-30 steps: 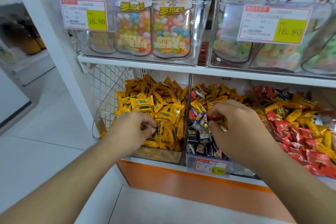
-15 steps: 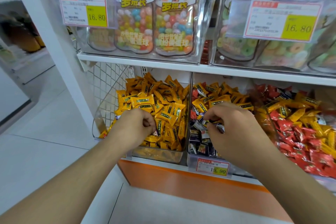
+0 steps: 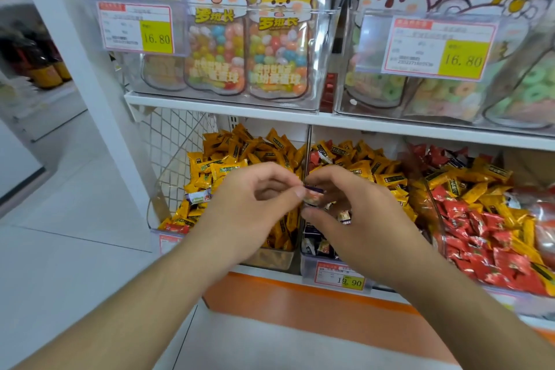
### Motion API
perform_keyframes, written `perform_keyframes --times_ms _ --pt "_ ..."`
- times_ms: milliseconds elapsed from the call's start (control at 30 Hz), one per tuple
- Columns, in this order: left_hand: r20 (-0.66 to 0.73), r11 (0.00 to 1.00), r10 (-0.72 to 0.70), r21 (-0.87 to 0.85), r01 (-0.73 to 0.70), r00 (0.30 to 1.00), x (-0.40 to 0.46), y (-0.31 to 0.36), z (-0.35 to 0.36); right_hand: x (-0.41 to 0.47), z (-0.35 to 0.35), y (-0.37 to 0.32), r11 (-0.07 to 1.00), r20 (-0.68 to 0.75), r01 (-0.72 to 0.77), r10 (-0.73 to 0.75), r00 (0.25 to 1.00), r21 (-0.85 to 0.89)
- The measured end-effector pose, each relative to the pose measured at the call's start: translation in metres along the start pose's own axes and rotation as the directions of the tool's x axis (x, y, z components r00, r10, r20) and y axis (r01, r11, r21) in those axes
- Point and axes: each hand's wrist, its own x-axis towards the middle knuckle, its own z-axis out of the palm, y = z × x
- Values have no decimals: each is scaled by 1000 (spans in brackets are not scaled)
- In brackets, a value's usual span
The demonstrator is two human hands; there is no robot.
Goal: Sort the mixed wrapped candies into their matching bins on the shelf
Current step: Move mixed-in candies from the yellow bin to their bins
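- Half a second ago the hands were apart, the left hand (image 3: 249,207) curled over the yellow bin (image 3: 270,258) and the right hand (image 3: 357,219) digging in the middle bin (image 3: 309,264). Now both have lifted and come together in front of the clear divider (image 3: 307,153) between those two bins.
- Between them sits one small wrapped candy (image 3: 313,194), dark purple at the top with a pale, orange-tinted body. It is held in the air, clear of both piles.
- The left hand pinches the candy's near end between thumb and forefinger, the other fingers loosely curled. The right hand is cupped around its far side with the fingertips closing on it; I cannot tell which hand carries the weight.
- To me this reads as a pass from one hand to the other, or a check of the wrapper before choosing a bin.
- The dark wrapper matches the dark pieces low in the middle bin, so that looks the likelier home, not the yellow bin.
- Much sorting remains: one purple-and-white candy (image 3: 198,197) lies among the yellows at left, yellow wrappers are heaped at the back of the middle bin, and the right bin (image 3: 435,219) still mixes red and yellow.
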Motion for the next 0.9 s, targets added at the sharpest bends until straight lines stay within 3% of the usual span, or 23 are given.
perform_keyframes --times_ms 100,233,333,567,800,900 --pt "50 1000 -14 -12 14 999 -4 3 10 1 -8 3 998 -53 -18 15 999 -64" --pt "36 952 -39 306 26 999 -7 -16 -3 2 -18 21 951 -47 -83 72 996 -299" --pt "19 895 -64 444 49 998 -11 -33 -25 3 -12 28 925 -36 -98 91 995 -366" --pt "-184 817 -130 537 210 974 -21 -59 -96 13 18 -4 942 -44 11 -28 999 -336" --pt "-173 732 -208 626 271 963 -41 -84 -139 29 74 -49 922 43 165 -161 986 -351" --pt "-161 734 -197 630 254 967 -42 -88 -150 39 100 -66 958 121 169 -144 982 -231"
